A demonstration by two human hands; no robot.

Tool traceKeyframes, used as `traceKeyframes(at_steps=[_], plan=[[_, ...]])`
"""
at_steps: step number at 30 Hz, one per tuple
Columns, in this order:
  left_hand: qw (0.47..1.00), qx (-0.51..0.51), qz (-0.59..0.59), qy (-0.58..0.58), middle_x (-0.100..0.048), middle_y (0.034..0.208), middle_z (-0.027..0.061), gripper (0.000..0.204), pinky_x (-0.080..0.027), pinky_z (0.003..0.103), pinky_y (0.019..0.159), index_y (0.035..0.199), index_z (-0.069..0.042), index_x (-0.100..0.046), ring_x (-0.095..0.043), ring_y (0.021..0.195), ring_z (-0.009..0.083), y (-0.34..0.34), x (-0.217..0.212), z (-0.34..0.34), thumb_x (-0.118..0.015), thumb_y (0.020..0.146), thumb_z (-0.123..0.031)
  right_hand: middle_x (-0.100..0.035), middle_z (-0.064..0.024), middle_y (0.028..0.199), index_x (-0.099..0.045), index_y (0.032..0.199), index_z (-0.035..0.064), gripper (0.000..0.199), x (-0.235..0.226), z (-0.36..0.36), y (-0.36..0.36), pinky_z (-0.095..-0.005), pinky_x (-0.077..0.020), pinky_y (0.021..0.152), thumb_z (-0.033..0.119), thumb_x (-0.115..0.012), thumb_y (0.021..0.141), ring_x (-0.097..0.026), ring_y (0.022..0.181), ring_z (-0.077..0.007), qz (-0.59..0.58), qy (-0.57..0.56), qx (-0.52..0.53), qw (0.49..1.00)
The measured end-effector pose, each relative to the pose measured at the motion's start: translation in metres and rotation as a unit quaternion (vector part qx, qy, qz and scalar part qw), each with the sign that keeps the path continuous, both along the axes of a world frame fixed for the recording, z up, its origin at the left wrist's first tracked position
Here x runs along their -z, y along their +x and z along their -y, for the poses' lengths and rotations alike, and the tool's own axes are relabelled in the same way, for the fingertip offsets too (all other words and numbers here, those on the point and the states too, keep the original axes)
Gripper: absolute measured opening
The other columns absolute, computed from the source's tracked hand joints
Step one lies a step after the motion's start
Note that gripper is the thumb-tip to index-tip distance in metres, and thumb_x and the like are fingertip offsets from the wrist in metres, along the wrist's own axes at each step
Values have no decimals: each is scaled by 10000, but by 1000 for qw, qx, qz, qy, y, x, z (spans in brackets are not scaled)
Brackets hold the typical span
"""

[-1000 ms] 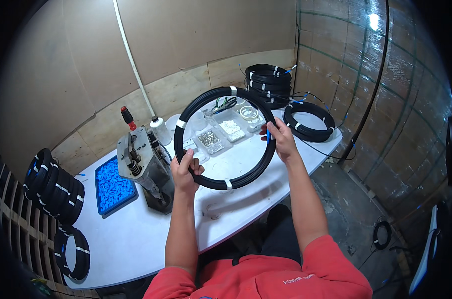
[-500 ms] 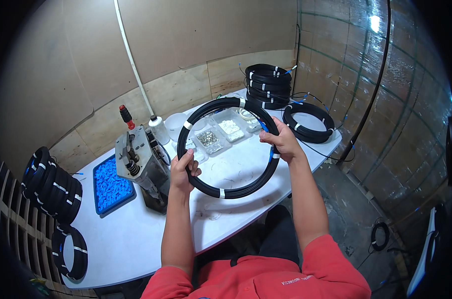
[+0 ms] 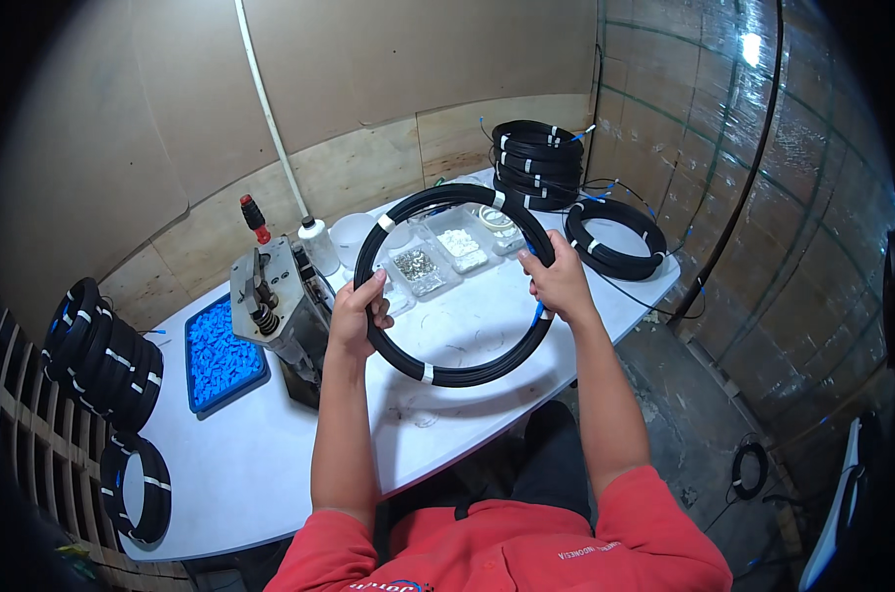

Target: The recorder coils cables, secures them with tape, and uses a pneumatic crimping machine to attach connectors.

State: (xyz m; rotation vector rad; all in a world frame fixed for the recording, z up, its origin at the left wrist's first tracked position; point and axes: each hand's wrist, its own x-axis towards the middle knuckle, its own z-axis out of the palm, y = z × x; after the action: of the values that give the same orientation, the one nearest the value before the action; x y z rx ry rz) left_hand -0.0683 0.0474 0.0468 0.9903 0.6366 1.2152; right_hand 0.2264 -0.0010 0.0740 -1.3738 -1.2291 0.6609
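A coil of black cable [image 3: 478, 376], bound with white tape bands, is held up over the white table [image 3: 418, 469] between my two hands. My left hand [image 3: 359, 311] grips its left side, thumb over the top. Around its right side my right hand [image 3: 558, 278] is closed, with blue pieces of the coil showing beside the fingers. Through the ring appear clear plastic trays, one with small metal parts [image 3: 420, 268] and one with small white parts [image 3: 460, 249].
A metal bench press [image 3: 275, 306] with a red-and-black handle stands left of the coil, beside a blue tray [image 3: 232, 396] of blue connectors. A white bottle [image 3: 316, 244] is behind it. Coil stacks stand at the far right [image 3: 536, 163] and left [image 3: 107, 355]; single coils lie near both.
The held coil has turned a little within my hands, its white bands shifting clockwise at the top and bottom. Both hands keep their grip, and the whole view has shifted slightly.
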Motion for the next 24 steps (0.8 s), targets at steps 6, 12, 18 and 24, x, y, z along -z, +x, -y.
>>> traceKeyframes(at_steps=[6,12,18,24], plan=[[1000,19,-15,-3,-392,542,-49,353,-337,251,434,673,-157,-455,-393,439,80,-2,-7,-8,-700,889,-292,-509,31,640,-570,963,52,215,3,3,7,-215,-353,395,166,-730,875,-433,460,-45,-164,1,-85,983],[1000,15,-21,-14,-395,546,-49,357,-333,247,432,686,-160,-454,-390,439,80,2,-10,-8,-736,862,-288,-516,20,660,-593,917,41,197,8,-2,11,-214,-351,400,173,-735,877,-427,465,-45,-215,-50,-90,971],[999,3,-38,-12,-396,543,-50,365,-344,249,434,700,-162,-440,-385,431,77,1,-11,-9,-744,855,-292,-515,12,671,-580,893,46,223,13,-1,9,-223,-354,406,223,-717,901,-431,460,-47,-194,-24,-70,978],[996,-24,5,82,-621,866,46,556,-492,303,771,1296,-52,-532,-626,899,177,-1,-16,-20,-584,948,-481,-486,18,668,-530,847,73,262,21,-1,17,-218,-350,421,267,-686,928,-424,462,-44,-287,44,-136,947]])
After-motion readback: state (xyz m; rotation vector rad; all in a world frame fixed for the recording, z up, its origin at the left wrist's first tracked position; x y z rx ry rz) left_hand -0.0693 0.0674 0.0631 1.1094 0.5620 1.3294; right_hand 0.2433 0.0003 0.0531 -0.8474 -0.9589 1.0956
